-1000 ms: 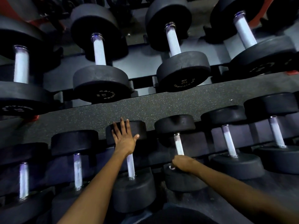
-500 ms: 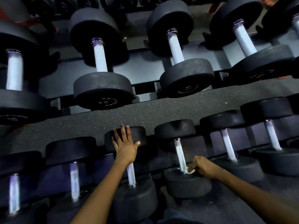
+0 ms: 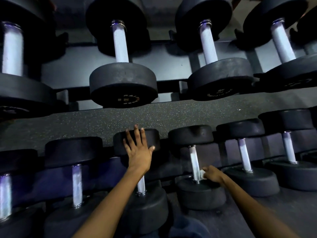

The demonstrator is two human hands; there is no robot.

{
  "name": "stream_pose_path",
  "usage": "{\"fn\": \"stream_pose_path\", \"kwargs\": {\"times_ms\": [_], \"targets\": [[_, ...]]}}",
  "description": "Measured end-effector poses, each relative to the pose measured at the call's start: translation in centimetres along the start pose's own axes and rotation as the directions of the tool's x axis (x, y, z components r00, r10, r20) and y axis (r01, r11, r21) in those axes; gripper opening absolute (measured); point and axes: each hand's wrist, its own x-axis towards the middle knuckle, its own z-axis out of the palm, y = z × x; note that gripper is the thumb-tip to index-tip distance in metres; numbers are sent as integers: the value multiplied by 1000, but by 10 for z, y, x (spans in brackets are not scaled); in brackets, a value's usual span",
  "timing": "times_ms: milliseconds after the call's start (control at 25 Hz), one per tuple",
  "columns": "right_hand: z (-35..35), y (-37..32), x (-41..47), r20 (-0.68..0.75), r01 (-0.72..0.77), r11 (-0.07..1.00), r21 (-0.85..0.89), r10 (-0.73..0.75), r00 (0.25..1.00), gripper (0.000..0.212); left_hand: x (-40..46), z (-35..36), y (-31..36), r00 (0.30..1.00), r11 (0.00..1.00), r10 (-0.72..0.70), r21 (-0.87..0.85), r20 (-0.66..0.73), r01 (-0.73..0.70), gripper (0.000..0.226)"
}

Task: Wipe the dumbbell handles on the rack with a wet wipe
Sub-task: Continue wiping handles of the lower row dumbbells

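Black dumbbells with silver handles fill two rack tiers. My left hand (image 3: pixel 138 150) lies flat, fingers spread, on the far head of a lower-tier dumbbell (image 3: pixel 147 208), whose handle (image 3: pixel 141 185) shows under my wrist. My right hand (image 3: pixel 212 174) presses a white wet wipe (image 3: pixel 202 174) against the low end of the neighbouring dumbbell's handle (image 3: pixel 194 160), just above its near head (image 3: pixel 200 193). Most of the wipe is hidden by my fingers.
The upper tier holds larger dumbbells (image 3: pixel 123 83) above a speckled rubber strip (image 3: pixel 103 122). More small dumbbells (image 3: pixel 245 155) stand to the right and left (image 3: pixel 77 182) on the lower tier. Dark cloth (image 3: pixel 187 227) shows at the bottom edge.
My right hand moved from the dumbbell's near head to the right side of the handle's lower end, with the wipe now showing. The view came closer. My left hand stayed put.
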Motion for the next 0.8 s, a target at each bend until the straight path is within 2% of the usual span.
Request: {"fn": "stream_pose_path", "kwargs": {"times_ms": [160,240,360,520,600,680,720,800], "targets": [[12,2,26,134,27,953,301,-71,988,11,0,-4,-3,1000,1000,13,-5,-1,-13,82],[10,-1,37,216,45,934,355,-128,968,14,2,-6,-1,1000,1000,-30,4,-5,30,82],[7,6,37,242,95,937,335,-183,953,16,2,-5,2,994,994,-105,-17,25,106,84],[4,21,38,282,83,916,394,-206,937,24,7,-11,8,972,982,-190,30,141,187,86],[-3,12,46,231,71,811,581,-248,941,31,7,-16,12,955,976,-217,51,201,211,86],[-18,-2,51,27,94,664,742,-170,985,33,8,-17,14,948,974,-225,64,224,216,85],[-21,0,52,-84,147,677,721,-125,989,33,8,-18,14,949,974,-224,71,222,213,85],[-16,12,39,-124,172,811,560,-123,985,37,6,-19,15,952,974,-221,91,212,206,84]]}}
